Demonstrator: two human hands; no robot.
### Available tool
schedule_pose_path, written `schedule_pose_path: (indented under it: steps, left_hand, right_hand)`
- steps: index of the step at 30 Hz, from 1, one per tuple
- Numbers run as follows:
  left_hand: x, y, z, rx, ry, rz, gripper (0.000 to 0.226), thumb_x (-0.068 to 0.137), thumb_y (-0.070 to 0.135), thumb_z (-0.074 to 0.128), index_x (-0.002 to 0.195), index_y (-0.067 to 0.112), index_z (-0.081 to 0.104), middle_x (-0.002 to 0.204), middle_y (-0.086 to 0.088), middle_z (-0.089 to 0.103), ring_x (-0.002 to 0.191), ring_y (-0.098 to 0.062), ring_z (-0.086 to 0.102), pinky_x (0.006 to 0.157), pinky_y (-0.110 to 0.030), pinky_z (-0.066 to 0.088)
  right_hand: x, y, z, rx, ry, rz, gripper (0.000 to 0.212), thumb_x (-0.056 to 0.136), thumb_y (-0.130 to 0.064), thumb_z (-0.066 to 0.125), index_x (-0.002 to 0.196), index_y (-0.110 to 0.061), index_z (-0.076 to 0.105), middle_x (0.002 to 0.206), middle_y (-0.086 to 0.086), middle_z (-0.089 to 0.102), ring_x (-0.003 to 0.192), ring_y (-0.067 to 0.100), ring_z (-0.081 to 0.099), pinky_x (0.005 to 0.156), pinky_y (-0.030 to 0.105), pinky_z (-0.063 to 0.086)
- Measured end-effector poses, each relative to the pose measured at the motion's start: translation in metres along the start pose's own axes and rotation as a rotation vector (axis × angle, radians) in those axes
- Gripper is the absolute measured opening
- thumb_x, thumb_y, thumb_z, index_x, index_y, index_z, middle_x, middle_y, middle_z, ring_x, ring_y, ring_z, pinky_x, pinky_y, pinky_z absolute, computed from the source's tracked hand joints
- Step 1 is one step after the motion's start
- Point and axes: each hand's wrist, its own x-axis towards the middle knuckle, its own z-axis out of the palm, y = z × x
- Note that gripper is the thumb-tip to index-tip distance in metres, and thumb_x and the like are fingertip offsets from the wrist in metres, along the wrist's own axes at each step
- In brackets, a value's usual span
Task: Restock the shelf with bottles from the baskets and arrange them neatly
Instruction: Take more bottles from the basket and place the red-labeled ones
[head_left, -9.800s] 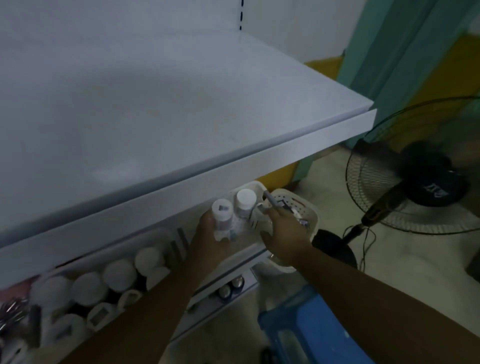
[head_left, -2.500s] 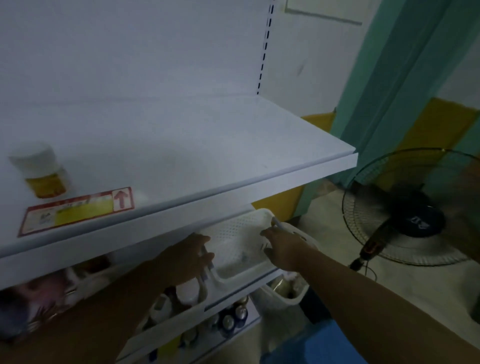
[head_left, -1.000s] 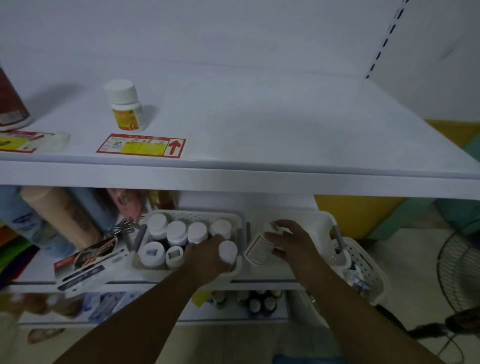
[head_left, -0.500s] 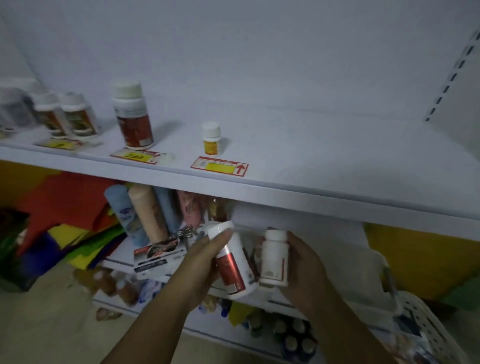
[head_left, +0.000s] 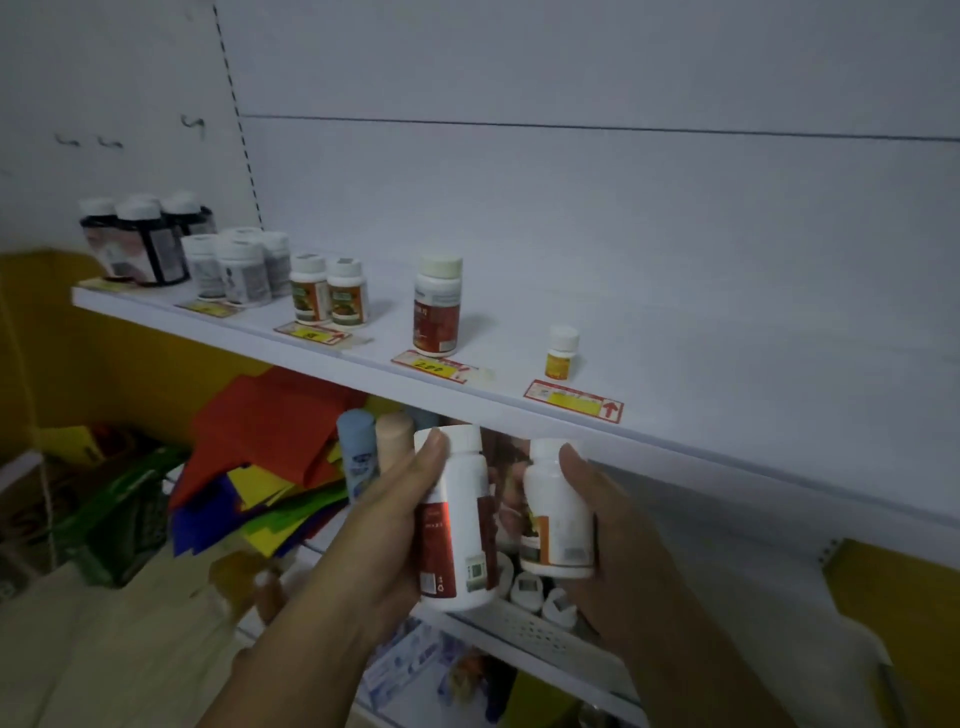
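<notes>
My left hand (head_left: 379, 535) grips a tall white bottle with a red label (head_left: 460, 525), held upright just below the front edge of the white shelf (head_left: 675, 364). My right hand (head_left: 618, 566) holds a shorter white bottle with an orange-and-white label (head_left: 558, 514) beside it. On the shelf stand a matching tall red-label bottle (head_left: 437, 305), a tiny yellow-label bottle (head_left: 561, 352), two orange-green bottles (head_left: 328, 290), a group of grey-label bottles (head_left: 236, 265) and dark bottles (head_left: 145, 239). A white basket (head_left: 524, 623) with capped bottles sits on the lower shelf under my hands.
Price tags lie along the shelf's front edge (head_left: 574, 401). The right half of the shelf is bare. Under the shelf stand a blue tube (head_left: 357, 457) and a beige tube (head_left: 395, 441). Coloured paper sheets (head_left: 270, 467) are piled at the lower left.
Both hands have risen with their bottles toward the shelf edge, and the left bottle now stands upright. My view has swung left, showing more bottles on the shelf.
</notes>
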Motion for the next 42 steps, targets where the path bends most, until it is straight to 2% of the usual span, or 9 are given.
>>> schedule_pose_path:
  steps: [7, 13, 18, 22, 24, 27, 31, 35, 42]
  left_hand:
    - [-0.011, 0.062, -0.054, 0.062, -0.117, 0.042, 0.055, 0.061, 0.048, 0.068, 0.103, 0.013, 0.072, 0.097, -0.020, 0.073, 0.077, -0.031, 0.071, 0.062, -0.039, 0.059]
    - [-0.018, 0.105, -0.100, 0.096, -0.153, 0.071, 0.049, 0.063, 0.050, 0.066, 0.100, 0.018, 0.073, 0.099, -0.016, 0.074, 0.088, -0.030, 0.072, 0.062, -0.036, 0.059]
    - [-0.015, 0.130, -0.130, 0.091, -0.154, 0.085, 0.048, 0.058, 0.052, 0.066, 0.096, 0.024, 0.075, 0.095, -0.010, 0.076, 0.084, -0.026, 0.073, 0.055, -0.032, 0.058]
    - [-0.001, 0.143, -0.146, 0.124, -0.160, 0.111, 0.046, 0.060, 0.049, 0.066, 0.098, 0.024, 0.074, 0.098, -0.010, 0.075, 0.087, -0.027, 0.073, 0.060, -0.032, 0.059]
    - [0.011, 0.153, -0.150, 0.134, -0.145, 0.140, 0.047, 0.056, 0.049, 0.067, 0.096, 0.024, 0.075, 0.096, -0.011, 0.076, 0.085, -0.027, 0.073, 0.058, -0.032, 0.059]
    - [0.032, 0.174, -0.153, 0.156, -0.146, 0.179, 0.049, 0.052, 0.049, 0.069, 0.093, 0.023, 0.075, 0.093, -0.010, 0.076, 0.080, -0.025, 0.074, 0.055, -0.031, 0.058]
    - [0.061, 0.211, -0.150, 0.276, -0.111, 0.258, 0.049, 0.047, 0.050, 0.070, 0.088, 0.025, 0.076, 0.087, -0.009, 0.077, 0.072, -0.022, 0.074, 0.057, -0.031, 0.057]
    - [0.081, 0.253, -0.154, 0.433, -0.090, 0.403, 0.039, 0.049, 0.054, 0.068, 0.084, 0.039, 0.074, 0.092, 0.001, 0.077, 0.084, -0.016, 0.073, 0.072, -0.036, 0.052]
    - [0.125, 0.309, -0.175, 0.437, -0.113, 0.463, 0.027, 0.062, 0.046, 0.066, 0.078, 0.027, 0.075, 0.094, -0.009, 0.075, 0.087, -0.026, 0.072, 0.060, -0.029, 0.059]
  right_hand:
    - [0.025, 0.026, 0.074, 0.188, -0.084, -0.005, 0.036, 0.072, -0.044, 0.063, 0.085, -0.012, 0.074, 0.075, 0.010, 0.069, 0.061, 0.020, 0.066, 0.054, 0.029, 0.055]
    - [0.045, 0.047, 0.134, 0.024, -0.003, -0.073, 0.064, 0.062, -0.051, 0.066, 0.110, -0.009, 0.063, 0.086, 0.014, 0.072, 0.071, 0.026, 0.069, 0.059, 0.035, 0.056]
    - [0.060, 0.050, 0.163, -0.159, 0.119, -0.100, 0.061, 0.063, -0.050, 0.059, 0.111, -0.013, 0.063, 0.087, 0.012, 0.074, 0.071, 0.025, 0.071, 0.058, 0.034, 0.054]
    - [0.082, 0.053, 0.179, -0.461, 0.203, -0.233, 0.056, 0.068, -0.059, 0.057, 0.109, -0.021, 0.062, 0.113, 0.016, 0.067, 0.102, 0.031, 0.065, 0.089, 0.049, 0.052]
    - [0.095, 0.046, 0.188, -0.564, 0.203, -0.317, 0.037, 0.071, -0.065, 0.061, 0.088, -0.033, 0.070, 0.110, 0.013, 0.069, 0.104, 0.031, 0.064, 0.094, 0.050, 0.049]
    - [0.117, 0.028, 0.195, -0.560, 0.161, -0.362, 0.028, 0.061, -0.063, 0.059, 0.077, -0.044, 0.072, 0.091, -0.001, 0.075, 0.086, 0.019, 0.071, 0.073, 0.037, 0.057]
    - [0.156, -0.009, 0.209, -0.614, 0.072, -0.498, 0.054, 0.058, -0.059, 0.058, 0.100, -0.027, 0.071, 0.093, -0.005, 0.076, 0.084, 0.012, 0.072, 0.068, 0.027, 0.059]
    - [0.199, -0.058, 0.231, -0.783, 0.064, -0.616, 0.029, 0.075, -0.047, 0.063, 0.095, -0.027, 0.070, 0.088, -0.012, 0.073, 0.077, -0.004, 0.067, 0.056, 0.006, 0.048]
    - [0.307, -0.110, 0.260, -1.350, 0.147, -0.638, 0.027, 0.077, -0.039, 0.072, 0.093, -0.018, 0.067, 0.089, -0.006, 0.064, 0.080, 0.010, 0.059, 0.062, 0.024, 0.045]
